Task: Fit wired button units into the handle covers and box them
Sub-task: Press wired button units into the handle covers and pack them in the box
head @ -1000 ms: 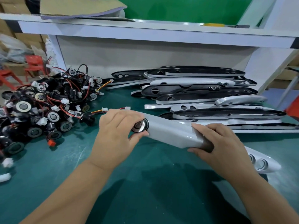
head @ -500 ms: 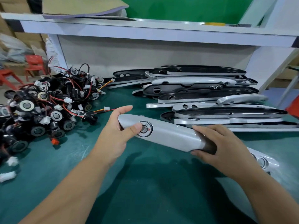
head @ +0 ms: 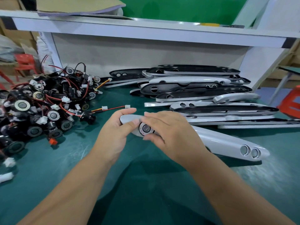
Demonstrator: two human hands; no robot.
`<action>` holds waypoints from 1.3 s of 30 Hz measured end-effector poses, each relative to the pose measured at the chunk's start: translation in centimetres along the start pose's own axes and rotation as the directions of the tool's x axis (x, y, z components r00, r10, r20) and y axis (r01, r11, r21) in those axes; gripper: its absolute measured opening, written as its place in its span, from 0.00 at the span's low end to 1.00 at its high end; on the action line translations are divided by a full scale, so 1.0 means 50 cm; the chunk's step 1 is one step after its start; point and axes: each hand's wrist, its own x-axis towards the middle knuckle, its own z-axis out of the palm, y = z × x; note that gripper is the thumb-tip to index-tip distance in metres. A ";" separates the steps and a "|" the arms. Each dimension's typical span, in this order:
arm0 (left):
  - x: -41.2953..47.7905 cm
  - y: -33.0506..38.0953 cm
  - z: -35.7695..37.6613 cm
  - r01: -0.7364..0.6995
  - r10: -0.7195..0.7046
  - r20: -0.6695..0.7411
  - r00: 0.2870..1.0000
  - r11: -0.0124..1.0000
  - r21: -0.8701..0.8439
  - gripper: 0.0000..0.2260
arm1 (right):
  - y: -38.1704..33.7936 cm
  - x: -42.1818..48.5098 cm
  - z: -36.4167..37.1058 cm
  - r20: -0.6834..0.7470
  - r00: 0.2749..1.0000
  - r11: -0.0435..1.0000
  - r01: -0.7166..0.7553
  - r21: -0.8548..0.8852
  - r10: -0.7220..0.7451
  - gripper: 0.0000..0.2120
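Left hand (head: 113, 135) grips the near tip of one light grey, long, tapered plastic handle cover (head: 219, 142), fingers wrapped behind and thumb on top just beside the hole. This probably steadies the cover against the push.

Right hand (head: 170, 132) pinches across the handle cover where the round, metal-ringed, black-centred button unit (head: 146, 128) sits. Its fingers are over the upper edge and its thumb is at the button's lower rim. This looks like seating or aligning the unit. Whether it is fully home, cannot tell.

The cover lies slanted and face up on the dark green tabletop (head: 146, 184), with its far end resting on the surface, so only the near end needs holding.

Counts:
- Handle covers in hand: 1
- Button units fitted: 1
- Round holes (head: 250, 151) at the far end: 2, side by side. Whether anything is fitted in them, cannot tell.
- Stack of spare grey and black handle covers (head: 203, 95): roughly ten or more. They overlap, so there is no exact count. The stack is at the back right within the right hand's reach, some shell-side up.
- Tangled heap of black wired button units (head: 40, 108): dozens, uncountable, with red and black leads and white plugs. It is on the left beside the left hand, likely the feed pile.
- Stray black unit with orange-red leads (head: 88, 115): 1, at the heap's edge, near the left hand.

A white shelf (head: 146, 31) spans above. No packing box is identifiable, so boxing is judged not yet done for this cover.
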 end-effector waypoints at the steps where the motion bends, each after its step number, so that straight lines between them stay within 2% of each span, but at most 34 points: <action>1: -0.001 0.001 0.001 0.002 -0.002 0.016 1.000 1.000 -0.018 0.15 | 0.000 -0.001 0.003 -0.062 0.998 0.999 -0.011 -0.032 0.009 0.19; 4: -0.007 0.003 0.006 0.004 -0.001 0.074 0.997 0.999 -0.050 0.16 | -0.010 -0.003 0.011 -0.214 0.974 0.990 -0.099 -0.098 0.076 0.24; 6: -0.012 0.000 0.011 -0.011 0.011 0.086 0.996 1.000 -0.001 0.19 | -0.021 -0.003 0.015 -0.243 0.962 0.981 -0.158 -0.110 0.128 0.26; 8: -0.013 -0.003 0.012 -0.019 0.014 0.054 0.998 0.995 0.094 0.20 | -0.028 -0.004 0.013 -0.211 0.964 0.978 -0.186 -0.099 0.162 0.29; 10: -0.011 -0.002 0.008 -0.006 0.001 0.041 0.999 0.991 0.133 0.20 | -0.025 -0.004 0.002 -0.117 0.975 0.980 -0.193 -0.043 0.187 0.28; 14: -0.006 0.002 -0.002 0.004 -0.009 0.047 0.999 0.993 0.121 0.20 | -0.003 -0.003 -0.021 0.058 0.993 0.992 -0.105 0.064 0.101 0.22; 18: -0.008 0.003 -0.001 0.003 -0.006 0.020 1.000 0.990 0.140 0.18 | -0.013 0.002 -0.011 0.012 0.989 0.986 -0.148 0.078 0.148 0.20; 23: -0.009 0.006 -0.004 0.004 -0.012 0.048 0.999 0.985 0.172 0.19 | -0.032 0.005 0.006 -0.068 0.969 0.971 -0.237 0.014 0.238 0.26; 25: -0.009 0.006 -0.004 0.006 -0.021 0.065 0.998 0.973 0.229 0.20 | -0.025 0.006 -0.002 0.012 0.968 0.967 -0.252 0.048 0.251 0.31; 27: -0.007 0.005 -0.003 0.015 -0.035 0.076 0.997 0.967 0.255 0.19 | -0.012 0.009 -0.016 0.152 0.935 0.935 -0.337 0.107 0.320 0.36; 29: -0.005 0.002 -0.003 0.032 -0.052 0.079 0.996 0.971 0.237 0.21 | 0.005 0.012 -0.029 0.310 0.861 0.880 -0.458 0.126 0.404 0.31; 31: -0.004 0.000 -0.004 0.045 -0.059 0.058 0.997 0.972 0.231 0.23 | 0.017 0.013 -0.033 0.413 0.800 0.854 -0.511 0.092 0.435 0.24; 33: -0.004 0.000 -0.003 0.049 -0.058 0.029 0.998 0.968 0.247 0.21 | 0.017 0.013 -0.030 0.407 0.791 0.846 -0.528 0.079 0.456 0.20; 36: -0.006 0.002 0.000 0.054 -0.059 0.006 0.998 0.947 0.316 0.19 | 0.008 0.009 -0.021 0.370 0.805 0.849 -0.523 0.077 0.463 0.19; 39: -0.005 -0.002 0.000 0.043 -0.055 0.020 0.998 0.924 0.380 0.16 | 0.006 0.008 -0.022 0.368 0.789 0.827 -0.556 0.087 0.492 0.19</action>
